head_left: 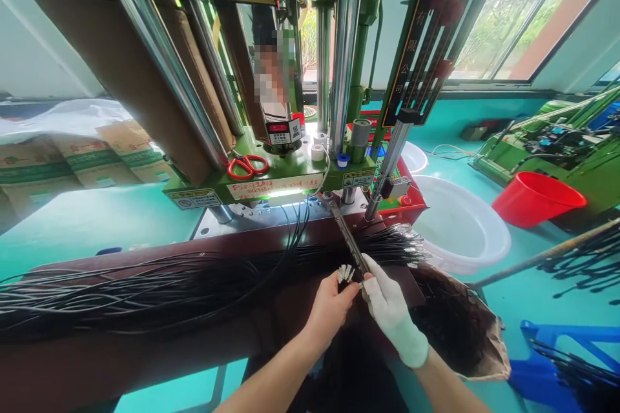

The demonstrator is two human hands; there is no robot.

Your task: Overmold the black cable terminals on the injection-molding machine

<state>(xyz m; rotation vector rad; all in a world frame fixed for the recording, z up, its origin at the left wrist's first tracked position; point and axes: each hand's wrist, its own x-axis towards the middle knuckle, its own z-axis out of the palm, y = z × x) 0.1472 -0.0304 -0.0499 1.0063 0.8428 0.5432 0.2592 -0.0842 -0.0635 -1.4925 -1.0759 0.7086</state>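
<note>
The person stands close in at the brown bench (145,361), both hands meeting near its middle. The bare left hand (329,306) is pinched around a small cluster of metal plugs (345,273), the shiny ends of a few black cables, fingertips closed tight on them. The gloved right hand (390,306) is wrapped around the near end of a long dark metal bar (346,235) that runs away from the hands toward the green press (271,181). The plugs sit just at the near tip of the bar, touching or almost touching it (I cannot tell which from here).

A thick bundle of cables (145,290) lies across the bench from far left to right, its plug ends fanning out beside a white tub (460,226). Red scissors (247,166) rest on the press table, and a red bucket (533,197) stands on the floor further right.

To my eye the plugs are being fed into the bar one at a time, and the care lies in keeping the bar steady in the glove while the left fingers present each plug squarely, without letting the loose cables twist or drag the others out of the pinch
</note>
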